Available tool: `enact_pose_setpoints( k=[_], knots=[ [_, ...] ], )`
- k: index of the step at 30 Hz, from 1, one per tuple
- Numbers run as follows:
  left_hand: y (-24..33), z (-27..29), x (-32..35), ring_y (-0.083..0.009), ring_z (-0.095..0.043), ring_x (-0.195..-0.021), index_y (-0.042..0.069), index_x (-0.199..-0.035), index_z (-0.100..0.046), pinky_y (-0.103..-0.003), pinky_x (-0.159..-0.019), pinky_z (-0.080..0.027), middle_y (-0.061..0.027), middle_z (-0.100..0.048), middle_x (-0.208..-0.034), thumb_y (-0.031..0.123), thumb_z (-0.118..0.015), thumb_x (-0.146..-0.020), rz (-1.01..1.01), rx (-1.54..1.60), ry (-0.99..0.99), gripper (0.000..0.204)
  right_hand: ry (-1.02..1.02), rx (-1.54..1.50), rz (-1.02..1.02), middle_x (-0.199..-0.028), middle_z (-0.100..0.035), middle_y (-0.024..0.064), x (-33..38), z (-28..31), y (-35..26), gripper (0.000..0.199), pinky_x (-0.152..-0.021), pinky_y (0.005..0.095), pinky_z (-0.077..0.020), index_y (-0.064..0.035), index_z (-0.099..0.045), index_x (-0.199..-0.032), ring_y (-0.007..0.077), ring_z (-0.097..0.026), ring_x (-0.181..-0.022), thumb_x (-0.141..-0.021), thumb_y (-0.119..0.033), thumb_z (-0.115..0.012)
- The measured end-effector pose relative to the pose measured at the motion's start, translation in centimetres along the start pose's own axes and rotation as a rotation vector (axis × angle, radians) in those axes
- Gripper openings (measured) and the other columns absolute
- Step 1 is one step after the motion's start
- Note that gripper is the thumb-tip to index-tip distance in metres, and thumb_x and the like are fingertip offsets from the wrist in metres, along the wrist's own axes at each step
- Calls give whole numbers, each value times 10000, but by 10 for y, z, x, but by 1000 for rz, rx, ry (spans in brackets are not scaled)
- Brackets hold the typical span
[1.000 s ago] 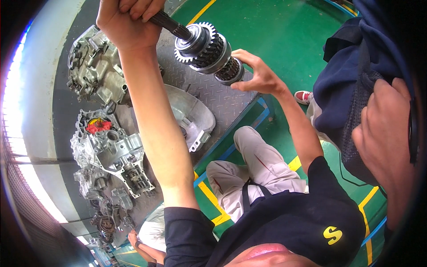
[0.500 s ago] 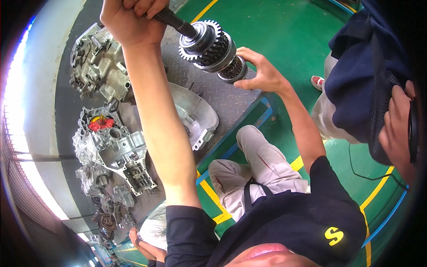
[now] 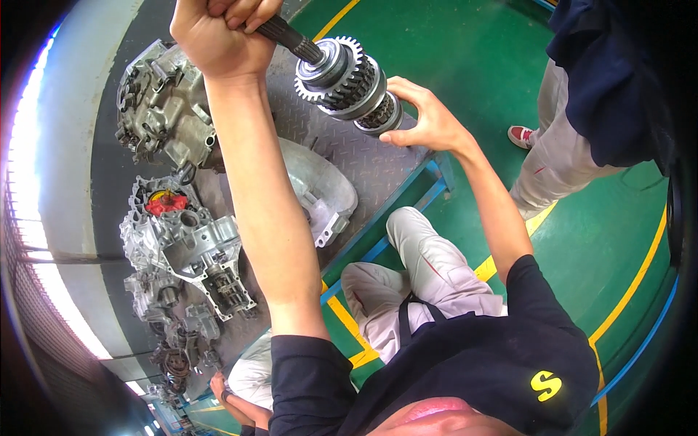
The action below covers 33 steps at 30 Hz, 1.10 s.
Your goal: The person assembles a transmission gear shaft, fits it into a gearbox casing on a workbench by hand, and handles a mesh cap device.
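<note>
A steel gear shaft point(image 3: 349, 80) is held up between my two hands, tilted from upper left to lower right, with toothed gears and rings stacked along it. My left hand point(image 3: 227, 33) wraps round its splined thin end at the top of the view. At the other end, my right hand point(image 3: 425, 116) grips the last ring between thumb and fingers. Beneath the shaft is the edge of a metal-topped bench point(image 3: 371, 171). A smooth grey cast housing point(image 3: 320, 189) lies on the bench, partly hidden behind my left forearm.
Along the bench stand a large gearbox casing point(image 3: 167, 109), an opened casing point(image 3: 193, 247) with a red part point(image 3: 167, 203), and several smaller metal parts. Another person point(image 3: 582, 116) stands at right on the green floor point(image 3: 451, 43). A further person's hand point(image 3: 219, 386) is at lower left.
The person at right has shifted toward the upper right, and their hand has left the view. My hands and the gear shaft have barely moved.
</note>
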<state>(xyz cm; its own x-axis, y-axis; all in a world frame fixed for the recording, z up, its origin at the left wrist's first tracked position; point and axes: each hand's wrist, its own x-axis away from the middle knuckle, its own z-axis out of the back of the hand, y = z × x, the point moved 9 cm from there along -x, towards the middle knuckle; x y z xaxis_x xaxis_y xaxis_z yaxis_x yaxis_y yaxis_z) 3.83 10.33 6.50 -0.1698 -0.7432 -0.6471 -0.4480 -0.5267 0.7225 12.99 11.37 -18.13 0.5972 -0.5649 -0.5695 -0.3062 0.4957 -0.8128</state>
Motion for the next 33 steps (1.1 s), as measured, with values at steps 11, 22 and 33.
enact_pose_setpoints(
  k=[11,22,33],
  knots=[
    [3,0,7,-40,-236,-414,100,-1152,-624,-200,-366,-206,78,-275,-565,277,-463,-1045,23,-47,45,262,-6,-135,-73,-1249,-579,104,-5,-8,-3,682,-1107,354,-348,21,-576,-1258,211,-522,-1199,-665,-236,-793],
    [16,-20,20,-68,-287,-433,73,-990,-610,-239,-415,-255,52,-315,-543,231,-488,-1020,10,-13,16,202,53,-477,-147,-1246,-584,71,6,-23,11,829,-1038,339,-419,-50,-441,-1384,166,-546,-1151,-692,-214,-867],
    [26,-32,38,-37,-210,-425,80,-1031,-531,-209,-403,-215,72,-241,-542,256,-410,-1068,-47,-53,-26,216,109,-399,-17,-1244,-592,88,12,-38,11,873,-1020,371,-436,-93,-465,-1387,207,-568,-1138,-687,-434,-859]
  ],
)
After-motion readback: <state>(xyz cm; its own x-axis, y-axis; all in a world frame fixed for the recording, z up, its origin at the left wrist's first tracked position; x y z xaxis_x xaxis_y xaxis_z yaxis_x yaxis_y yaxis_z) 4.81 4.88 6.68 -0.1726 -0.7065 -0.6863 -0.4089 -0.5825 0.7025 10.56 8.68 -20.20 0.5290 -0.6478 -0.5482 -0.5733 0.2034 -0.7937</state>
